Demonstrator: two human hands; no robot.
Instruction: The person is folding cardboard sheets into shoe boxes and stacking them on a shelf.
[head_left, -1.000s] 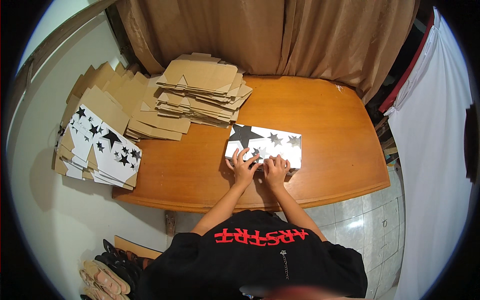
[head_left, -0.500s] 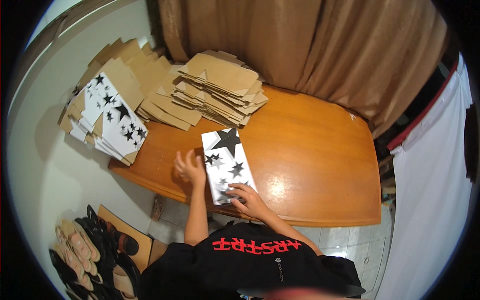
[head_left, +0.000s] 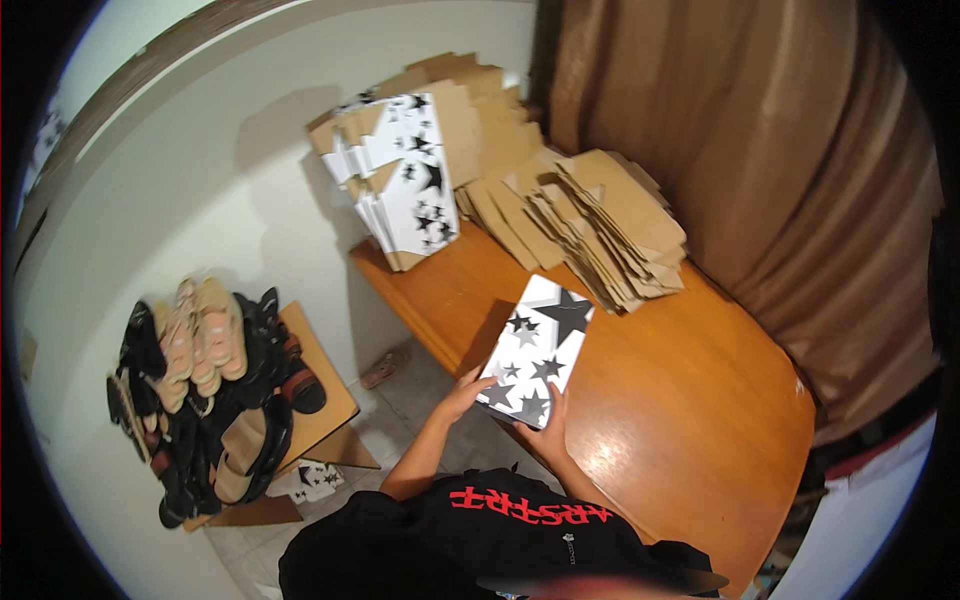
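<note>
Left hand: star box is held, near left
Right hand: same box is held, near right
Grip: is best kept even

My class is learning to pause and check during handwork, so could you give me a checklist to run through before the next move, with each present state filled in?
1. Left hand holding the star-printed box at its left edge: ok.
2. Right hand holding the box near its lower right corner: ok.
3. Box's underside resting on the table: cannot tell, hidden.
4. Box apart from the brown cardboard stack: ok.
5. Shoes off the table: ok.
</note>
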